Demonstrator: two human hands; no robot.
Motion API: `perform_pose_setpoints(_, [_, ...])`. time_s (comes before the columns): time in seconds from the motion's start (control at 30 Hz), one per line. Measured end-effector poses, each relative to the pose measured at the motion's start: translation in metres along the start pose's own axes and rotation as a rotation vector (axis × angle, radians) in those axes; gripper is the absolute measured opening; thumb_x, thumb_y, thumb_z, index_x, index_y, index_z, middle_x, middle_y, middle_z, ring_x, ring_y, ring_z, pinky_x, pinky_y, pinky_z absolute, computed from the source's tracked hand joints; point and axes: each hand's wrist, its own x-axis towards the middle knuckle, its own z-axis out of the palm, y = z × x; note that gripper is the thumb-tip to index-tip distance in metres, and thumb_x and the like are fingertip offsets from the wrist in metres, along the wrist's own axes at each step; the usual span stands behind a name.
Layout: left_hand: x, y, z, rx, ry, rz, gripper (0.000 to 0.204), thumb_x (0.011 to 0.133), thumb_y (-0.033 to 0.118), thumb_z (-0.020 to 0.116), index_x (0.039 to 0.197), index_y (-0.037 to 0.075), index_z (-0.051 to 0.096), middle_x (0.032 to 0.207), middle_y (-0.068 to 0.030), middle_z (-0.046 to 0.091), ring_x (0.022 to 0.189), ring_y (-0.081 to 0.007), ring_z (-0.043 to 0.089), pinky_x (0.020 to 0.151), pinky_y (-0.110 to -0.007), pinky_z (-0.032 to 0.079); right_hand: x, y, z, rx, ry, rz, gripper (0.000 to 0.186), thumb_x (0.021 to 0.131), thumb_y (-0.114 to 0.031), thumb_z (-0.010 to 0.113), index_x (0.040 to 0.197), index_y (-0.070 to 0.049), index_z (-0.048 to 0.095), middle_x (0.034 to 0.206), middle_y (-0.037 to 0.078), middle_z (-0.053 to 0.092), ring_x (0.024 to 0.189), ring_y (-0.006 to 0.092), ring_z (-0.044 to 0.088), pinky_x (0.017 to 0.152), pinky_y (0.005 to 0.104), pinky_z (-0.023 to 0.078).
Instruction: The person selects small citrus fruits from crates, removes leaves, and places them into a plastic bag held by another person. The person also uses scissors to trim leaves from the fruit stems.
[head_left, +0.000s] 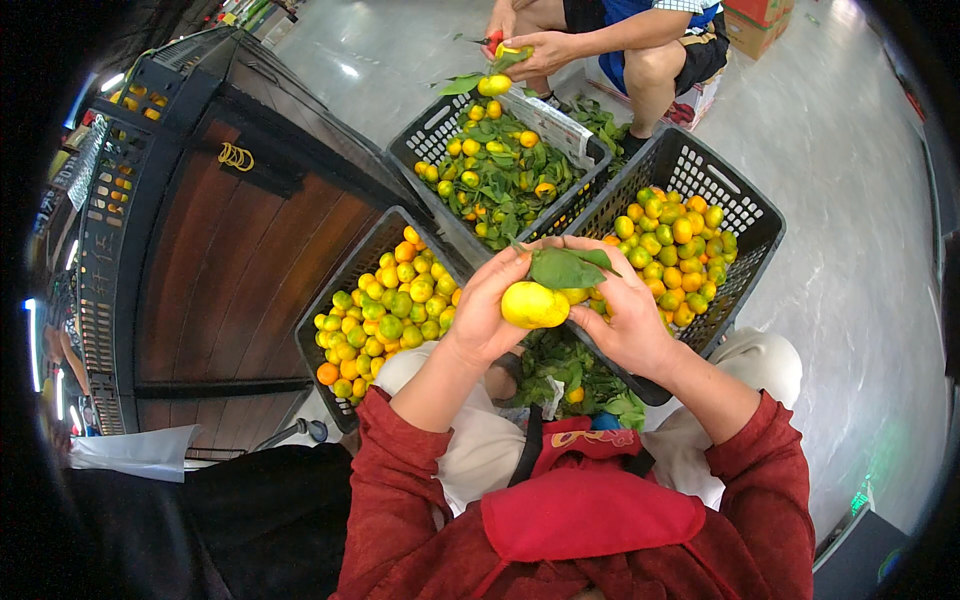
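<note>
Yellow mandarins (pixel 534 305) with green leaves (pixel 566 268) are held between my two hands, above the gap between the crates. My left hand (pixel 484 305) curls round the left side of the fruit, its thumb close to the leaves. From the other side, my right hand (pixel 632 322) closes round the leafy mandarins, with the thumb against the fruit. A smaller part of a second fruit shows under the leaf. The fingers beyond the leaves are partly hidden, and I cannot see a tool in either hand.
Black crates of mandarins stand left (pixel 350 290) and right (pixel 755 215); a third (pixel 425 135) holds leafy fruit. Cut leaves (pixel 570 365) lie between my knees. Across from me, a co-worker's hands (pixel 545 50) hold leafy mandarins and red-handled clippers (pixel 493 42). Dark wooden panels (pixel 230 270) rise at left.
</note>
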Motion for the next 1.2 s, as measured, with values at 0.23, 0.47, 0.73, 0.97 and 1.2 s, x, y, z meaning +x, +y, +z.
perform_pose_setpoints(0.23, [0.002,-0.004,-0.002,0.227,-0.049,0.045,0.028,0.089,0.007,0.056,0.116,0.0,0.051,0.116,-0.0112,0.057,0.104,-0.0188,0.058,0.089,-0.031,0.048,-0.001,0.009,-0.008,-0.002,0.011,-0.202,0.055,0.069,0.007,0.069,0.118,-0.002,0.046,0.123,0.02,0.045,0.115,0.0395,0.047,0.095,0.043,0.042])
perform_pose_setpoints(0.47, [-0.001,-0.007,-0.014,0.921,0.087,0.15,0.013,0.088,0.006,0.063,0.097,0.001,0.054,0.089,-0.0014,0.061,0.079,-0.0045,0.055,0.068,-0.021,0.047,-0.001,0.003,-0.015,-0.175,-0.028,-0.193,0.044,0.069,0.004,0.07,0.109,-0.001,0.052,0.122,0.021,0.046,0.106,0.0401,0.049,0.091,0.0447,0.041])
perform_pose_setpoints(0.73, [-0.014,0.009,-0.011,1.355,-0.018,0.102,0.016,0.083,0.014,0.063,0.091,0.0,0.058,0.076,-0.0074,0.06,0.067,-0.0139,0.059,0.057,-0.031,0.048,-0.016,0.0,-0.006,-0.111,-0.15,-0.006,0.044,0.073,-0.002,0.074,0.11,-0.001,0.052,0.12,0.021,0.048,0.112,0.0391,0.048,0.093,0.0407,0.043])
perform_pose_setpoints(0.97, [-0.02,0.002,-0.024,1.515,-0.227,0.545,0.016,0.082,0.009,0.058,0.09,-0.002,0.05,0.087,-0.0168,0.054,0.086,-0.0365,0.055,0.076,-0.041,0.045,-0.022,0.008,0.005,0.556,-0.206,0.777,0.039,0.096,-0.031,0.052,0.117,0.003,0.048,0.09,0.013,0.061,0.066,0.0208,0.063,0.057,0.0267,0.052])
perform_pose_setpoints(1.2, [-0.007,0.004,-0.024,1.042,0.063,0.25,0.016,0.089,0.011,0.06,0.1,-0.001,0.056,0.097,-0.0084,0.064,0.09,-0.0135,0.061,0.081,-0.03,0.049,-0.021,0.007,0.017,0.929,-0.091,1.012,0.042,0.096,-0.031,0.049,0.121,0.002,0.047,0.093,0.013,0.062,0.079,0.0226,0.065,0.063,0.0329,0.055])
